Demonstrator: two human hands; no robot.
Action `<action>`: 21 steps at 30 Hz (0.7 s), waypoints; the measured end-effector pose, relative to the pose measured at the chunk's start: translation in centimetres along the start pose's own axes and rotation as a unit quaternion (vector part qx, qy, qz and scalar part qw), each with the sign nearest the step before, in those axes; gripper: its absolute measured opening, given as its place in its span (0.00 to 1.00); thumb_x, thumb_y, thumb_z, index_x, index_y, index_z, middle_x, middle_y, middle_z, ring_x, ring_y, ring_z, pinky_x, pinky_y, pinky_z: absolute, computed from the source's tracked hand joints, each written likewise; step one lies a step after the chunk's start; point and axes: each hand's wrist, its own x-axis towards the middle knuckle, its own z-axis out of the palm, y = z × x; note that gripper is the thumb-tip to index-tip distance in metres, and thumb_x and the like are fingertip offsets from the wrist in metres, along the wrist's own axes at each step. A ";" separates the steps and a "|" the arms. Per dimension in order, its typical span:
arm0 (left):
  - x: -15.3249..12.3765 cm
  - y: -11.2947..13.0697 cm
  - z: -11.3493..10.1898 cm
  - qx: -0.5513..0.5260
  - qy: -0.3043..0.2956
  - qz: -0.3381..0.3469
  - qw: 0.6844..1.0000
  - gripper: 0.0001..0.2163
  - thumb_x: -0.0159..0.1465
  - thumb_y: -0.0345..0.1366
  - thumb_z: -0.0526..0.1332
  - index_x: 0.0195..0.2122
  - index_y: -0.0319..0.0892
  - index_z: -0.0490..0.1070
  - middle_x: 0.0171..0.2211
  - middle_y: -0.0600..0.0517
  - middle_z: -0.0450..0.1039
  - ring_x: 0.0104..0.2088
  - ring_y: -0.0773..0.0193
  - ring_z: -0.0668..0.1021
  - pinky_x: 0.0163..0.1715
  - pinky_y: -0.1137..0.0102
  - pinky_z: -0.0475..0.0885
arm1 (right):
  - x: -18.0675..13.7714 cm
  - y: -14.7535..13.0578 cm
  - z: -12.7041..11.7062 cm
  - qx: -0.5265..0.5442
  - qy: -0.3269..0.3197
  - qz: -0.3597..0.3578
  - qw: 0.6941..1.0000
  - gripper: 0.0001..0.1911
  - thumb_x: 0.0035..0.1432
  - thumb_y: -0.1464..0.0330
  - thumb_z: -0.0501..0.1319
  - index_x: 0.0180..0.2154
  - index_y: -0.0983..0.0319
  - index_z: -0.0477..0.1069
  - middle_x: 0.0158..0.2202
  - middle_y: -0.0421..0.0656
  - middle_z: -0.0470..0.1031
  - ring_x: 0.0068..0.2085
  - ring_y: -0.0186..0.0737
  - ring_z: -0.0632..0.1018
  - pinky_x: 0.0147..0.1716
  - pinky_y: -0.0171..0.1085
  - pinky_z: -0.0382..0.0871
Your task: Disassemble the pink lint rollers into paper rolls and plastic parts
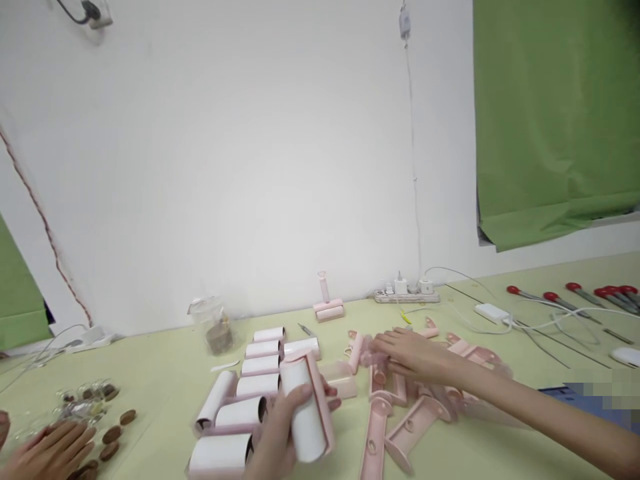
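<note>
My left hand (274, 441) is closed around a white paper roll (303, 415) that sits in a pink plastic cover, held low over the table's front. My right hand (416, 357) reaches forward over a pile of pink plastic handles (400, 427). Its fingers are stretched out and the fingertips touch a pink piece (369, 351) at the pile's far left. Motion blur hides whether they pinch it. Several more white rolls (260, 366) lie in a row to the left of the held roll.
Another person's hand (46, 455) rests at the bottom left by brown discs (113, 434). At the back stand a finished pink roller (327, 307), a power strip (407, 296) and a plastic bag (215, 327). Red-handled screwdrivers (575, 295) and cables lie to the right.
</note>
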 end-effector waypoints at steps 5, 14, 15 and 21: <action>2.3 -0.9 1.0 -0.042 -0.053 -0.097 0.993 0.13 0.53 0.44 0.61 0.35 0.41 0.68 0.27 0.51 0.73 0.30 0.59 0.76 0.28 0.69 0.70 | 2.0 1.1 1.3 -0.028 -0.036 -0.054 0.997 0.11 0.48 0.79 0.60 0.35 0.62 0.70 0.38 0.45 0.65 0.38 0.42 0.66 0.34 0.36 0.58; 4.4 -3.7 -0.2 0.085 0.047 0.044 0.994 0.22 0.46 0.41 0.66 0.40 0.39 0.63 0.33 0.48 0.70 0.34 0.59 0.74 0.33 0.70 0.68 | 1.8 -0.8 -0.5 0.099 -0.016 0.032 0.994 0.10 0.60 0.70 0.46 0.40 0.65 0.62 0.35 0.46 0.63 0.32 0.37 0.68 0.31 0.35 0.63; 4.5 -3.7 -0.5 0.116 0.068 0.065 0.989 0.22 0.45 0.40 0.66 0.40 0.38 0.64 0.35 0.47 0.70 0.36 0.58 0.73 0.35 0.70 0.68 | 2.0 -1.6 -0.6 0.153 0.003 0.054 0.987 0.12 0.63 0.69 0.42 0.41 0.64 0.60 0.36 0.45 0.64 0.32 0.36 0.69 0.32 0.35 0.64; 3.8 -3.2 -0.8 0.221 0.079 0.196 0.952 0.15 0.49 0.36 0.63 0.37 0.40 0.66 0.37 0.49 0.70 0.41 0.58 0.70 0.42 0.71 0.63 | 3.5 -7.7 0.2 0.206 0.059 0.049 0.976 0.14 0.65 0.65 0.44 0.45 0.55 0.64 0.37 0.41 0.68 0.37 0.39 0.71 0.34 0.35 0.63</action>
